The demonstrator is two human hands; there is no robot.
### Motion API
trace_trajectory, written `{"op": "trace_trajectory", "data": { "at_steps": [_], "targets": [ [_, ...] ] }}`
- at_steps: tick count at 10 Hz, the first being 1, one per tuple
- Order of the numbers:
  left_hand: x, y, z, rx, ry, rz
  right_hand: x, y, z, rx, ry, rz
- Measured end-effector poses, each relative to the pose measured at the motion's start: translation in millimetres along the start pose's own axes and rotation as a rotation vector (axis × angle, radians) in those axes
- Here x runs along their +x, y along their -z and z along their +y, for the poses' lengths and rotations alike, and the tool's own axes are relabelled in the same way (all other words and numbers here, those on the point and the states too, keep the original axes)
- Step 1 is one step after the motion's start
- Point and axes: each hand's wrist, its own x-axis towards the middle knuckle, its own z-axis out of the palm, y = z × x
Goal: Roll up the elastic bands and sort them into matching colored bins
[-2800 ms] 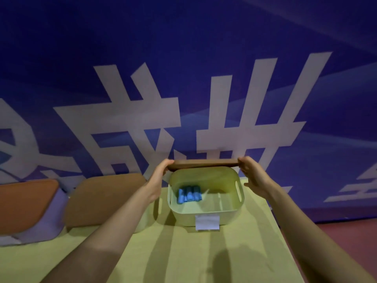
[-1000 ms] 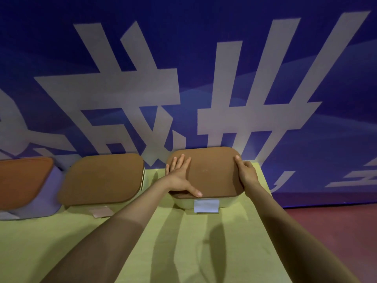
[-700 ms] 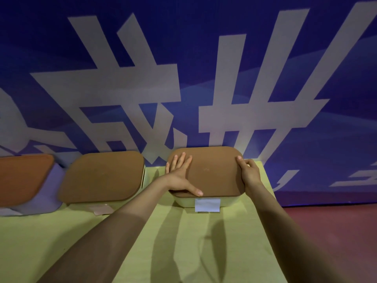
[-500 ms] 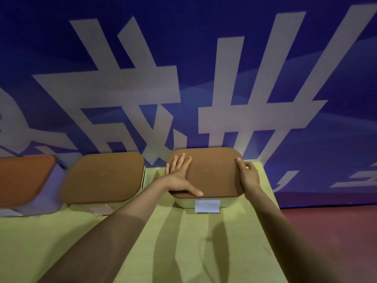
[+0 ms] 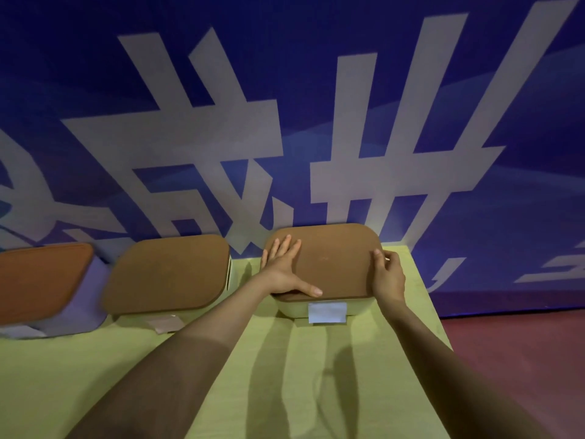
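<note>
A pale bin (image 5: 357,309) with a white label (image 5: 327,312) stands at the table's far right, covered by a brown wooden lid (image 5: 329,258). My left hand (image 5: 285,269) lies flat on the lid's left part, fingers spread, thumb along the front edge. At the lid's right edge, my right hand (image 5: 388,277) curls its fingers over the rim. The blue rolled bands inside are hidden under the lid.
Two more lidded bins stand to the left: a pale one (image 5: 167,274) with a brown lid and a lilac one (image 5: 41,280) with an orange-brown lid. A blue banner wall (image 5: 285,122) rises right behind them. The yellow table (image 5: 285,375) ends at the right, above a red floor (image 5: 522,359).
The lid, earlier held up behind the open bin with blue rolls showing, now lies on the bin. Over the last second both hands have stayed on it almost still.
</note>
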Motion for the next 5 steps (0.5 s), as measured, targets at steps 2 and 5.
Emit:
{"op": "trace_trajectory", "data": {
  "at_steps": [2,5],
  "targets": [
    [-23.6,-3.6,-2.9,0.044,-0.039,0.045,-0.8,-1.9,-15.0,-0.347,0.013,0.036],
    [-102.5,80.1,-77.8,-0.241,-0.11,-0.008,-110.6,-76.7,-103.2,-0.463,0.481,-0.279]
  ]
}}
